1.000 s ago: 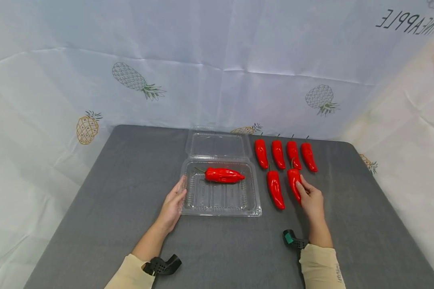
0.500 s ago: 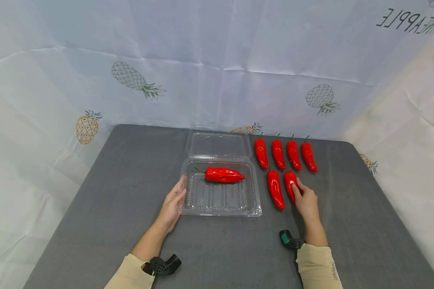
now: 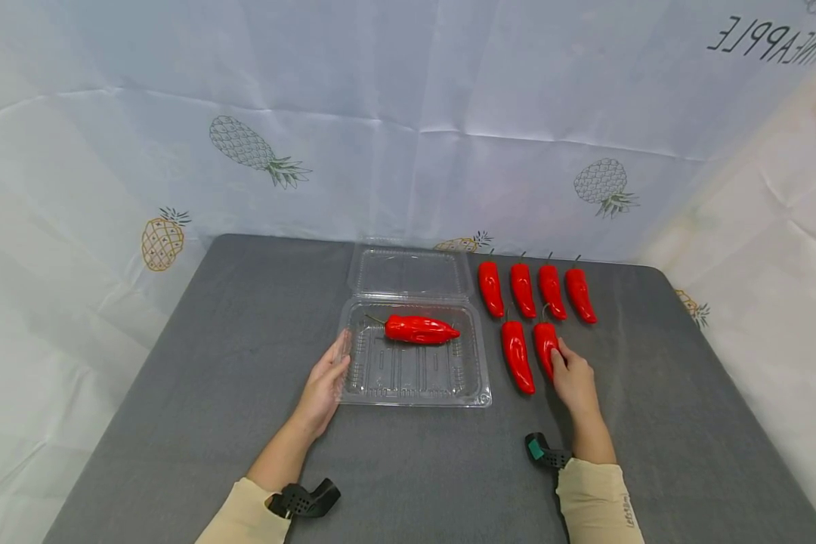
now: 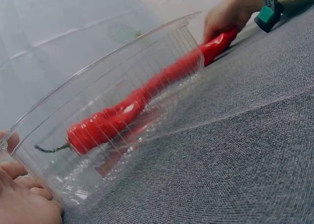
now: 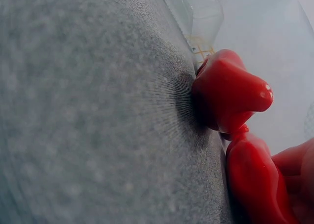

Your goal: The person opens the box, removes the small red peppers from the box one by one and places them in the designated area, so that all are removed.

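A clear plastic clamshell container (image 3: pixel 408 385) stands with its lid (image 3: pixel 411 273) folded back. One red chili pepper (image 3: pixel 418 329) lies crosswise inside, its green stem toward the left. My left hand (image 3: pixel 321 389) grips the container's left side, with fingers at the rim and wall in the left wrist view. To the right, my right hand (image 3: pixel 574 378) pinches a red chili pepper (image 3: pixel 545 341) by its right side, fingers partly behind it. Close by on its left is another red pepper (image 3: pixel 517 357); in the right wrist view its tip (image 5: pixel 235 89) shows beyond the held pepper (image 5: pixel 255 177).
Several more red peppers (image 3: pixel 549 289) lie in a row at the back right of the grey table (image 3: pixel 231 363). A white curtain (image 3: pixel 381 151) printed with pineapples hangs behind the table's back edge. Black wrist cameras (image 3: pixel 306 499) sit on both forearms.
My right hand has shifted slightly left with the pepper, bringing it nearer its left neighbour. My left hand and the container have stayed put.
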`<state>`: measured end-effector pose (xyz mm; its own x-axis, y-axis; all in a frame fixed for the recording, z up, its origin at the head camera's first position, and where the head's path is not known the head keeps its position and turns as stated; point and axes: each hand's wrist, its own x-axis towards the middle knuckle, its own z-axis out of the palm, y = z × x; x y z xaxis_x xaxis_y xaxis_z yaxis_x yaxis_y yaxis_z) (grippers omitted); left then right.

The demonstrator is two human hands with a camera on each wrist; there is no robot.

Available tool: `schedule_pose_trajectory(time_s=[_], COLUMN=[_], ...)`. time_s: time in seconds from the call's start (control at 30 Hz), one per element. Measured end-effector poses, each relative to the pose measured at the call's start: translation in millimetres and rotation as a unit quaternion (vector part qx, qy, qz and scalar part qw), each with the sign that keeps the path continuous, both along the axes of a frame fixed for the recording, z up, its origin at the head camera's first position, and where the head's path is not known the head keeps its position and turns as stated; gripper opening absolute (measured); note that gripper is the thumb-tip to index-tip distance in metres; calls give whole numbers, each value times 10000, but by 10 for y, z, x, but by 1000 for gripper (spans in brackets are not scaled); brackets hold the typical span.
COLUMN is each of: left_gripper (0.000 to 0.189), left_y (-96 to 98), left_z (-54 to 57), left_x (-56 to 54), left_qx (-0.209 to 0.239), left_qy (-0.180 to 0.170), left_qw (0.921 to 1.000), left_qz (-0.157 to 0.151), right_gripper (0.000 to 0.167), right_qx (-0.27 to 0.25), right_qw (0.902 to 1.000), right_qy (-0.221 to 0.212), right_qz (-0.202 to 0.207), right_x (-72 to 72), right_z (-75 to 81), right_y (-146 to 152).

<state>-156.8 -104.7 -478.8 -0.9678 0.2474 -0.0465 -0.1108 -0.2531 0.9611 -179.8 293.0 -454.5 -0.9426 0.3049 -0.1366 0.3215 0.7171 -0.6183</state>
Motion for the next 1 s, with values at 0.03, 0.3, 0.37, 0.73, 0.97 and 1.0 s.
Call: schedule_pose_trajectory(time_s=[0.03,0.3,0.37,0.73,0.97,1.0], left_gripper=[57,56,56,56,56,56], left_y=[0,12,15,9,0,-3], left_z=[0,6,9,16,3,0], left_x=[-1,-21,-22,-20,-4,-2], left_qx=[-1,76,90,136,88,79], left_qy=[7,34,31,61,25,24], left_qw=[10000,10000,10000,9999,9999,9999], left_qz=[0,-20,-2,6,-57,-65], right_gripper=[51,60,61,65,64,64], right_qx=[-34,-59,-7,-362,-776,-711], right_qw=[10000,10000,10000,9885,9648,9597], right_qy=[-20,-18,47,319,88,-34], right_qz=[-6,-69,26,1430,2510,2720], right_x=[1,13,10,-127,-285,-312], right_z=[3,144,220,622,791,822], right_y=[4,2,-10,-195,-453,-494])
